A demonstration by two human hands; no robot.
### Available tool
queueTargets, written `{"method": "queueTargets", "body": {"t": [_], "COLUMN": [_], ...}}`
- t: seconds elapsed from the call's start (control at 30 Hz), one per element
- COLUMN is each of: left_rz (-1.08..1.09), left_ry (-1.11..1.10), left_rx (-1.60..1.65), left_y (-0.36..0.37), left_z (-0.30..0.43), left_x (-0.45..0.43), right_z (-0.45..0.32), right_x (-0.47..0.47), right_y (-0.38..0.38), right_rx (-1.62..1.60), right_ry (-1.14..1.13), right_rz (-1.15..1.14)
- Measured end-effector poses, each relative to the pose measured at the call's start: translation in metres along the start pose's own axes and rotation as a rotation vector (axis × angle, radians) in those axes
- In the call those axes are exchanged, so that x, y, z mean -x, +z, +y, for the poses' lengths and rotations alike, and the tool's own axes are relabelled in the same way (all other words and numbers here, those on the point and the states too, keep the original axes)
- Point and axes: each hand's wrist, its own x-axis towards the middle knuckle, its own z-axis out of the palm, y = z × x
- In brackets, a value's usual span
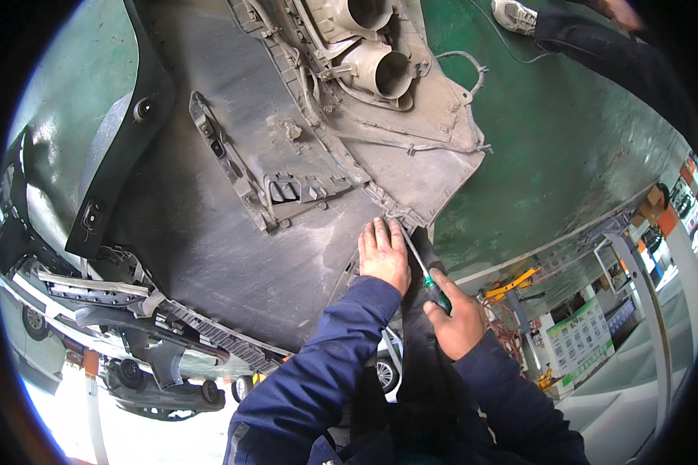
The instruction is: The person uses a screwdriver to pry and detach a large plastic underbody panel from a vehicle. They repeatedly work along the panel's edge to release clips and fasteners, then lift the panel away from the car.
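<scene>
A large, dusty dark plastic car bumper cover (221, 256) lies before me, its inner side facing up. My left hand (384, 256) rests flat on it, fingers together, beside the lower end of a ribbed seam (349, 163). In my right hand (456, 319) is a screwdriver (416, 253) with a green handle and a long metal shaft. Its tip meets the seam near my left fingertips; the exact contact point is hidden. Dusty round exhaust tips (392, 75) sit at the top of the part, with a wiring harness (384, 139) running below them.
The part lies above a green floor (517, 174). A person's leg (605, 58) and light sneaker (515, 16) are at the upper right, near a thin cable. Other bumper parts (93, 288) stand at the left. A lift post (645, 302) and a board bearing writing (581, 337) appear at lower right.
</scene>
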Motion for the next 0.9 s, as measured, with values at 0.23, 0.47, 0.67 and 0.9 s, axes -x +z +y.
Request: {"method": "queueTargets", "body": {"t": [0.23,0.47,0.67,0.9], "left_rz": [-0.119,-0.100,-0.034,0.028], "left_ry": [-0.064,-0.078,-0.068,-0.033], "left_rx": [-0.005,-0.005,0.104,0.105], "left_y": [-0.018,-0.012,-0.005,-0.002], "left_z": [0.007,0.006,-0.004,-0.007], "left_x": [-0.004,-0.005,0.000,0.005], "right_z": [-0.063,-0.161,-0.181,-0.009], "right_x": [-0.099,-0.197,-0.247,-0.093], "right_y": [-0.100,-0.114,-0.105,-0.145], "right_rx": [0.465,0.756,0.914,0.637], "right_ry": [-0.345,-0.018,-0.260,-0.503], "right_rz": [-0.229,-0.665,-0.789,-0.412]}}
